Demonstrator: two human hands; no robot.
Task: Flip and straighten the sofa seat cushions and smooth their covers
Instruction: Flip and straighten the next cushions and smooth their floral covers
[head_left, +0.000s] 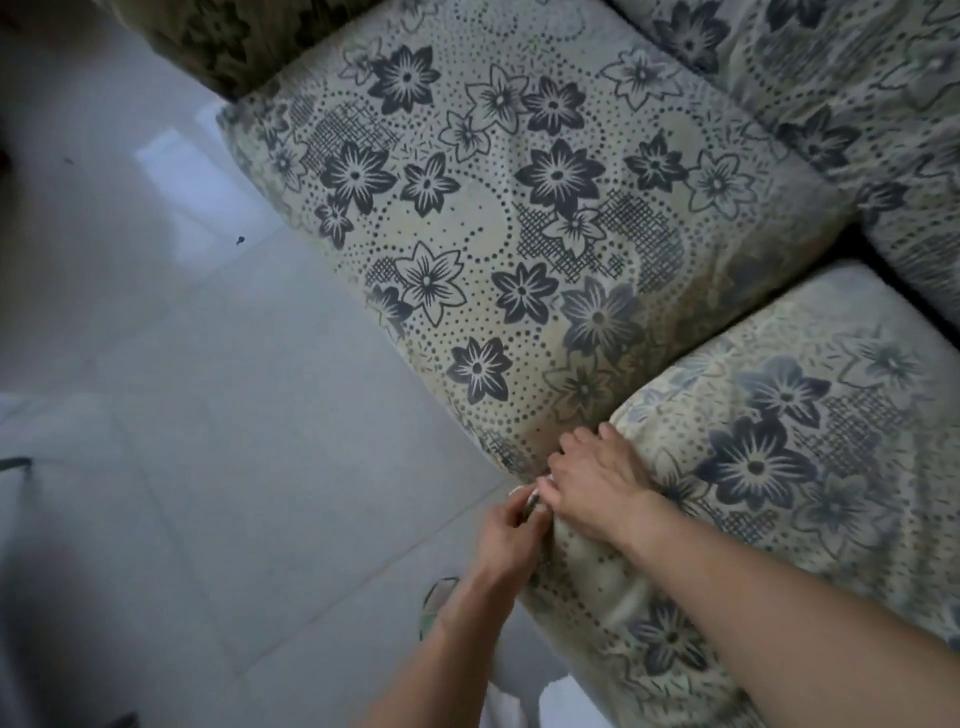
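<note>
Left hand: down at the front corner of the near seat cushion, fingers curled tight and pinching a bit of the cover fabric right at the corner seam.
Right hand: just beside the left one, basically touching it, lying palm-down over that same corner. Its fingers were bent over the edge and pressing into the cover; couldn't really tell whether they had cloth gripped or were only pushing on it.
Near seat cushion: sat on the sofa at the lower right, floral side up, the front-left corner being the part both hands were on. The cover looked a bit rumpled and creased just below the hands.
Foot: one foot in a light sandal showed on the floor, right under the left forearm, close to the sofa front.
Floor: pale glossy tiles, filling the whole left side.
Far seat cushion: next one along, butted up against the near one with a seam between them. Same cream cover with dark flowers and dotted circles, lying pretty flat and smooth.
Back cushions: same print, propped behind the seats at the upper right.
Armrest: darker patterned bit at the far end, top left, kind of blurry.
</note>
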